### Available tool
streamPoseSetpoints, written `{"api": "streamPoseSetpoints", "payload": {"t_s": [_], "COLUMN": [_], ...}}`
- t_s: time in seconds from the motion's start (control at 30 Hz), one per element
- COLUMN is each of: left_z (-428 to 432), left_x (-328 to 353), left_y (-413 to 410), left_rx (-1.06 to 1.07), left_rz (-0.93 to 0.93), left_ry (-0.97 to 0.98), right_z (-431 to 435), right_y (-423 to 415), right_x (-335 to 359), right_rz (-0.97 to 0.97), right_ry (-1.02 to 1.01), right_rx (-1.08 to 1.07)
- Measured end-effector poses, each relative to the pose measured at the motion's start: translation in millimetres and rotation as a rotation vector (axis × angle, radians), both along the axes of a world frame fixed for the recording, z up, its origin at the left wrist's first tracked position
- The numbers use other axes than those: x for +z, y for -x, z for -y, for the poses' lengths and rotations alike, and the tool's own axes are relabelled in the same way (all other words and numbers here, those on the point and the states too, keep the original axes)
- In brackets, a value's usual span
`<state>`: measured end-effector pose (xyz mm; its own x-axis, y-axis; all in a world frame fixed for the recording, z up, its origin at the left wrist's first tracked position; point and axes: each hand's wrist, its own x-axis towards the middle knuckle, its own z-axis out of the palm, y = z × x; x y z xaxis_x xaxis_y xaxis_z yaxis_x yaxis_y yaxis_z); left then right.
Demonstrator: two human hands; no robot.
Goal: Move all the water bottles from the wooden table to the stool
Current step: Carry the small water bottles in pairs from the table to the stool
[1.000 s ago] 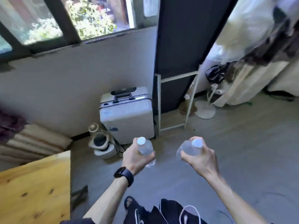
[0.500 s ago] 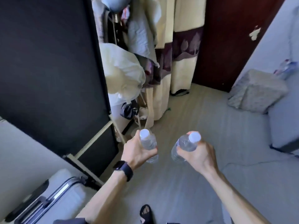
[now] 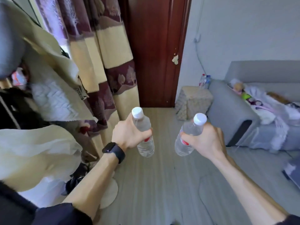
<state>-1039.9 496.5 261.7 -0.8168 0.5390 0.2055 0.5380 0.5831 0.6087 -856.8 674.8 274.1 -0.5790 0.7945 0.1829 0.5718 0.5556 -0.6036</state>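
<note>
**Bottles in Transit, Stool Now in Sight**

Swinging right since the earlier frames, your view has left the suitcase and black panel behind and now takes in the dark red door, the patterned curtain and a grey sofa.

Head view: your left hand is wrapped around the middle of one water bottle, held roughly upright with its white cap on top. Your right hand is clenched on a second bottle, which leans with its cap tipped toward the sofa. Both hang over bare floor, carried low and apart, likely so they do not knock together as you walk. A black watch sits on your left wrist.

Ahead, the cloth-covered stool stands between door and sofa, well apart from your hands. More bottles show just behind its top; whether they rest on the stool or past it cannot be told. The wooden table is out of view. By the look of it, the carry is midway, with setting down to come.
</note>
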Motion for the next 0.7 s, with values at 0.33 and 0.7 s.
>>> {"api": "streamPoseSetpoints", "payload": {"t_s": [0.33, 0.7], "left_z": [-190, -358], "left_x": [19, -36], "left_y": [93, 214], "left_rx": [-0.139, -0.29], "left_rz": [-0.031, 0.27], "left_ry": [0.088, 0.04], "right_z": [-166, -343], "right_y": [86, 214], "right_x": [13, -39], "right_rz": [-0.055, -0.067], "right_ry": [0.011, 0.212], "right_rx": [-0.048, 0.03]}}
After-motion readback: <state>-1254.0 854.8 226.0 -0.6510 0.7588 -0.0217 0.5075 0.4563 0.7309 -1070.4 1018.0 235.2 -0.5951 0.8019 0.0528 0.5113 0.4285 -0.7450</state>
